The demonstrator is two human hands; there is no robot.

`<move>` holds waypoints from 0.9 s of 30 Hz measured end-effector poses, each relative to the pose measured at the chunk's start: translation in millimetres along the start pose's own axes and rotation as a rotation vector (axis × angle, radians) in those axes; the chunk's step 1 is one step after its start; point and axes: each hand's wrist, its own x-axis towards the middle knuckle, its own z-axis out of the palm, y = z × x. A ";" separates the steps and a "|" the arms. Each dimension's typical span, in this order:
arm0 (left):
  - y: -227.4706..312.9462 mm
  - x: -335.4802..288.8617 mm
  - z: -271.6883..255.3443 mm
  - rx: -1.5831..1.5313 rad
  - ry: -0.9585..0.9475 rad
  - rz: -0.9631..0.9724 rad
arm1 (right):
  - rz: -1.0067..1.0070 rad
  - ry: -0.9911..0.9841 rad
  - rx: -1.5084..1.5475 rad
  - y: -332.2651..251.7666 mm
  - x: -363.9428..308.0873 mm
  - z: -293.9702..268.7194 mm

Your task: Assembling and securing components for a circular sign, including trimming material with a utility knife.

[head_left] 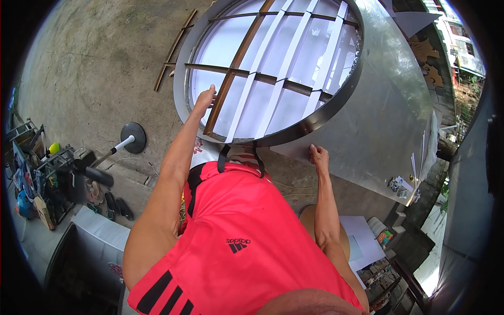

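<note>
A large round frame (pixel 336 113) with a dark grey metal rim lies before me. Brown bars (pixel 227 88) cross it, white strips (pixel 269 102) run along its length, and a white panel (pixel 212 42) shows beneath. My left hand (pixel 205 100) reaches over the near left part of the rim, fingers extended beside the long brown bar; whether it touches that bar I cannot tell. At the right, below the rim and over the edge of a grey metal sheet (pixel 388 123), my right hand (pixel 318 157) is closed. Its curled fingers hide whatever may be in them.
Loose brown bars (pixel 174 50) lie on the concrete floor (pixel 94 68) at the left. A round-based stand (pixel 133 137), dark slippers (pixel 118 206) and piled tools (pixel 39 178) are lower left. Small parts (pixel 399 184) sit on the sheet's right corner; a white board (pixel 362 236) is lower right.
</note>
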 end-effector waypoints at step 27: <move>3.1 -14.0 33.2 -0.038 -0.104 0.010 | 0.164 0.050 -0.057 -23.0 -1.8 -0.1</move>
